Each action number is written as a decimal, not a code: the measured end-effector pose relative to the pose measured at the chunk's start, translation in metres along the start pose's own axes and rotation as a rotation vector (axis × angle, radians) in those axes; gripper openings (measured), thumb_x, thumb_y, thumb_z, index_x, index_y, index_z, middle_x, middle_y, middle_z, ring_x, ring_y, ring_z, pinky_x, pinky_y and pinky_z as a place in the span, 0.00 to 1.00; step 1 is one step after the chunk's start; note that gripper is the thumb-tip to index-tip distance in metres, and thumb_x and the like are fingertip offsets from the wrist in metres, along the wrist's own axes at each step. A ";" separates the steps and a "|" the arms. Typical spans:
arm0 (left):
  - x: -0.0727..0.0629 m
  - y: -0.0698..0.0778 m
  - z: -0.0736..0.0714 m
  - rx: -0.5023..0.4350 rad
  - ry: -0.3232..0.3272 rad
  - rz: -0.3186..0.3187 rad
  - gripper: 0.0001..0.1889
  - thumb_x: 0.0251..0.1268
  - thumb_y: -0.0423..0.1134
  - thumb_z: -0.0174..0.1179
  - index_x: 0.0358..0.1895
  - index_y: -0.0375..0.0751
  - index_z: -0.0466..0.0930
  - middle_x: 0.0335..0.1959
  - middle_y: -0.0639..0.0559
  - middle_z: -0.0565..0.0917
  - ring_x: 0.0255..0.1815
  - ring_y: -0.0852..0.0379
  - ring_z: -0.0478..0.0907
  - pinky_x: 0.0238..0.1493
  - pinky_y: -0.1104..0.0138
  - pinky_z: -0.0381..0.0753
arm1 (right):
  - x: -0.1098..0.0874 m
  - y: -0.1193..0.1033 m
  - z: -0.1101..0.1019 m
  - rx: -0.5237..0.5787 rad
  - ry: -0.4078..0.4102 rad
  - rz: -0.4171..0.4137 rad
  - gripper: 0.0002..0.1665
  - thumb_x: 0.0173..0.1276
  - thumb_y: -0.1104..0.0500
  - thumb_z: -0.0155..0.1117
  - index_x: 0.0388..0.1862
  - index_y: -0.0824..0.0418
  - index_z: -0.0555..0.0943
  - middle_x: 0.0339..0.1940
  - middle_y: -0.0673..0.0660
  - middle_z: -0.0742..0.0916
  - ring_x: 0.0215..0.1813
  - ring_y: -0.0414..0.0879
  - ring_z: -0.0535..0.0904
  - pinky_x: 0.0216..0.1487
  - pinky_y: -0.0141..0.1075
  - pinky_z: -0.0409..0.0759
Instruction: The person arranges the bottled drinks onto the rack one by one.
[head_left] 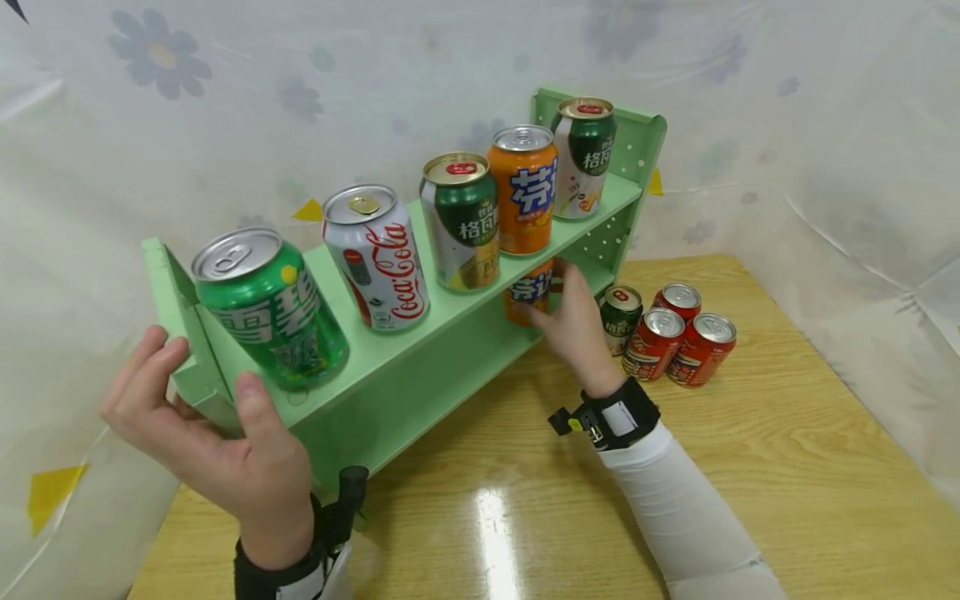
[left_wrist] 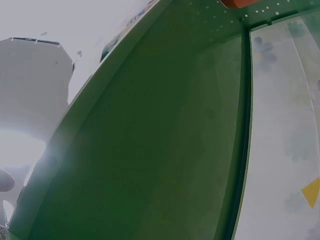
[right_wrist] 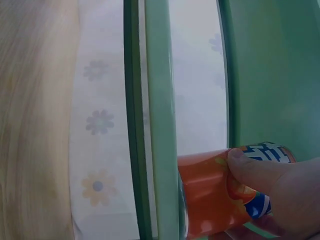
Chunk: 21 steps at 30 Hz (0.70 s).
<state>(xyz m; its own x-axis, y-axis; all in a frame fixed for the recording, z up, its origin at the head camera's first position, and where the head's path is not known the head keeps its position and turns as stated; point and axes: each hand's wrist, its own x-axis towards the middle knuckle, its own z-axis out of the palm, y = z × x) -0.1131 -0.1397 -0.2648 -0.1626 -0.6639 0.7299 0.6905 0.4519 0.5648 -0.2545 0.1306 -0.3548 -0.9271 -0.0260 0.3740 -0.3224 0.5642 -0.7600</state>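
Note:
A light green two-tier shelf rack (head_left: 420, 387) stands at a slant on the table. My left hand (head_left: 225, 450) holds its left end, fingers on the outer side and thumb by the front edge. My right hand (head_left: 573, 325) grips an orange soda can (right_wrist: 210, 195) on the lower tier, its thumb across the can's side in the right wrist view. On the upper tier, left to right, stand a green can (head_left: 277, 308), a white Coca-Cola can (head_left: 378, 258), a green-and-white can (head_left: 461, 225), another orange can (head_left: 521, 192) and another green-and-white can (head_left: 585, 158).
Right of the rack, a dark green can (head_left: 620, 321) stands close to three red cans (head_left: 701, 350) on the wooden table (head_left: 787, 467). A pale flowered sheet (head_left: 750, 125) hangs behind and at the sides. Both wrists wear black straps with cameras.

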 end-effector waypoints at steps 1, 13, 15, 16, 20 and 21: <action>0.000 0.000 0.000 -0.001 0.001 -0.001 0.20 0.49 0.32 0.52 0.47 0.25 0.73 0.57 0.39 0.71 0.66 0.43 0.66 0.68 0.61 0.70 | 0.000 0.000 0.000 -0.003 -0.003 0.005 0.47 0.64 0.58 0.75 0.76 0.67 0.62 0.71 0.67 0.75 0.66 0.61 0.76 0.66 0.54 0.76; 0.000 0.001 -0.001 0.002 0.005 0.006 0.20 0.49 0.33 0.52 0.47 0.25 0.72 0.56 0.38 0.72 0.66 0.43 0.65 0.70 0.59 0.68 | 0.002 0.000 -0.004 -0.012 -0.039 0.012 0.45 0.67 0.60 0.72 0.79 0.65 0.63 0.72 0.67 0.77 0.69 0.63 0.77 0.70 0.53 0.74; 0.000 0.001 -0.001 0.003 0.006 0.010 0.20 0.49 0.33 0.53 0.46 0.25 0.72 0.56 0.38 0.72 0.66 0.43 0.65 0.71 0.59 0.67 | 0.003 0.000 -0.004 -0.023 -0.053 0.021 0.46 0.68 0.59 0.72 0.80 0.64 0.62 0.72 0.67 0.77 0.70 0.63 0.77 0.71 0.54 0.74; 0.000 0.001 -0.001 0.003 0.007 0.012 0.19 0.49 0.33 0.53 0.46 0.25 0.72 0.56 0.38 0.72 0.66 0.43 0.65 0.71 0.59 0.66 | 0.003 0.000 -0.005 -0.027 -0.061 0.024 0.46 0.68 0.58 0.71 0.80 0.64 0.61 0.72 0.67 0.77 0.70 0.63 0.76 0.71 0.54 0.73; 0.000 0.001 0.000 -0.001 0.008 0.008 0.19 0.49 0.33 0.52 0.46 0.25 0.72 0.56 0.39 0.72 0.65 0.43 0.65 0.70 0.59 0.66 | 0.004 0.001 -0.006 -0.038 -0.086 0.032 0.46 0.70 0.56 0.70 0.81 0.64 0.60 0.73 0.67 0.76 0.71 0.63 0.75 0.71 0.55 0.73; 0.000 0.001 0.000 -0.003 0.009 0.006 0.19 0.49 0.33 0.52 0.46 0.25 0.72 0.56 0.38 0.72 0.65 0.43 0.65 0.70 0.59 0.67 | 0.004 0.002 -0.006 -0.037 -0.090 0.033 0.47 0.70 0.55 0.70 0.81 0.63 0.60 0.72 0.67 0.76 0.71 0.63 0.75 0.71 0.55 0.73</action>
<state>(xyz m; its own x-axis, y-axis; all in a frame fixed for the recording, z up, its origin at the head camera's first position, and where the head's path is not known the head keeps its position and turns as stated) -0.1127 -0.1391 -0.2643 -0.1525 -0.6664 0.7298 0.6938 0.4537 0.5593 -0.2580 0.1363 -0.3512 -0.9510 -0.0805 0.2985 -0.2860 0.5957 -0.7505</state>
